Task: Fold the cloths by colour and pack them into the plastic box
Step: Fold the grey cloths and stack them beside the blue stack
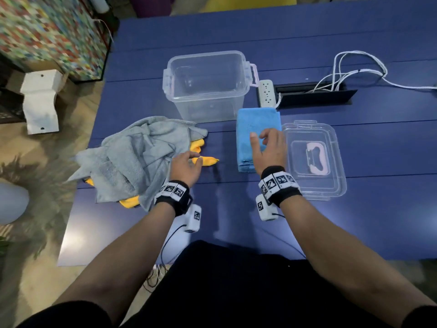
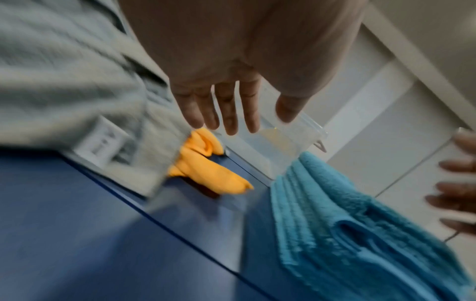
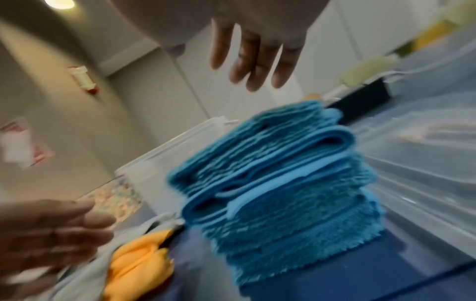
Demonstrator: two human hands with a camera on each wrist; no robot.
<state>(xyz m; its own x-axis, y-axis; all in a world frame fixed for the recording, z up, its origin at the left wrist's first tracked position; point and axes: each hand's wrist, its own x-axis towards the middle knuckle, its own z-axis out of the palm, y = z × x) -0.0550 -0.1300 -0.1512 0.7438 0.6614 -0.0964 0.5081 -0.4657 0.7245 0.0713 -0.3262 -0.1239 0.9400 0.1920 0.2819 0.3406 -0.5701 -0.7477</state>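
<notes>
A folded stack of blue cloths [image 1: 256, 129] [image 2: 347, 230] [image 3: 280, 179] lies on the blue table in front of the clear plastic box [image 1: 205, 86]. My right hand [image 1: 267, 147] [image 3: 255, 67] hovers over the stack's near right part with straight, spread fingers and holds nothing. A crumpled grey cloth [image 1: 142, 155] [image 2: 64, 81] lies at the left on top of yellow cloths [image 1: 205, 159] [image 2: 211, 169] [image 3: 139, 268]. My left hand [image 1: 186, 164] [image 2: 226, 110] floats open beside the grey cloth, just over a yellow corner, fingers relaxed.
The box's clear lid [image 1: 314, 159] with a pink handle lies right of the blue stack. A white power strip [image 1: 267, 93], a black cable tray [image 1: 314, 92] and white cables [image 1: 354, 67] are behind it. The table's left edge [image 1: 78, 188] runs under the cloth pile.
</notes>
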